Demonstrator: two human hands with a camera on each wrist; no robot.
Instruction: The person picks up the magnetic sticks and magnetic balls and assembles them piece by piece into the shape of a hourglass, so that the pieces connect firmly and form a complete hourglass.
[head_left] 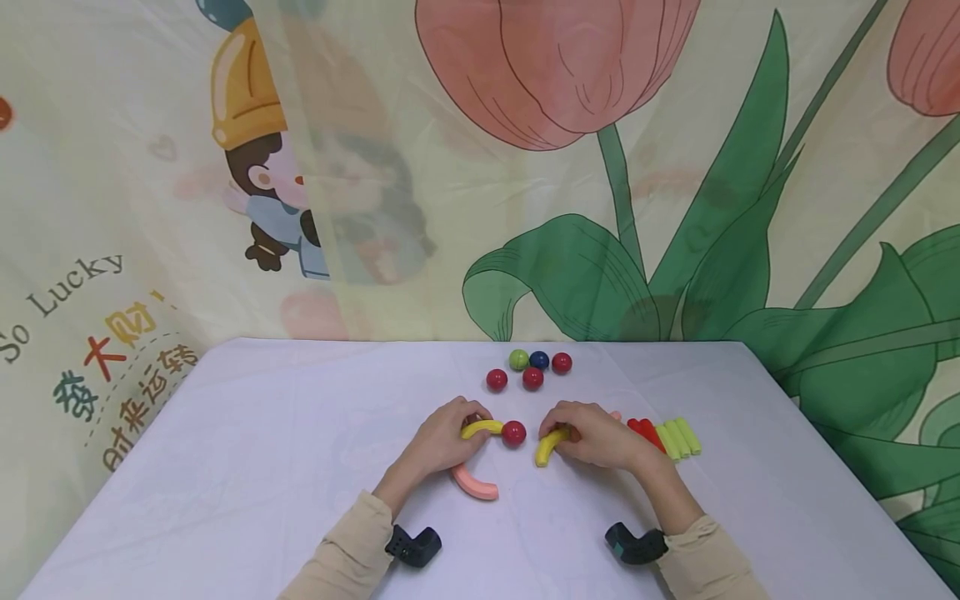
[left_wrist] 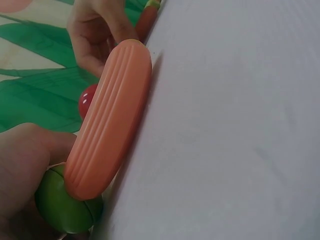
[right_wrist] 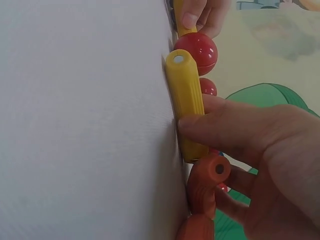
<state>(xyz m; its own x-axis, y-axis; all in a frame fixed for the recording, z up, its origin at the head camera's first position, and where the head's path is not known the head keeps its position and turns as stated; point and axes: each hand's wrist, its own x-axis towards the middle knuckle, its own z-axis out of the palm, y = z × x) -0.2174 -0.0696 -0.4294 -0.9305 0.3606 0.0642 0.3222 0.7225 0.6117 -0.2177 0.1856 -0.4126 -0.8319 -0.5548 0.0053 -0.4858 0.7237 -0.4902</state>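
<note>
My left hand [head_left: 446,437] pinches a curved yellow toy stick [head_left: 482,427], whose right end meets a red ball [head_left: 513,434]. To the right of that ball, my right hand [head_left: 600,437] grips another curved yellow stick [right_wrist: 187,100] between thumb and fingers; a silvery disc shows on its tip. This second stick is apart from the ball in the head view. Below my left hand lies a curved pink stick [head_left: 475,485]. A green ball [left_wrist: 62,205] sits against my left fingers and the pink stick in the left wrist view; in the head view the hand hides it.
At the back of the white table [head_left: 300,417] stand a light green ball [head_left: 519,360], a blue ball [head_left: 539,360] and several red balls [head_left: 533,378]. Red sticks [head_left: 647,433] and light green sticks [head_left: 679,439] lie right of my right hand. Orange-looking sticks [right_wrist: 207,182] sit under its fingers in the right wrist view.
</note>
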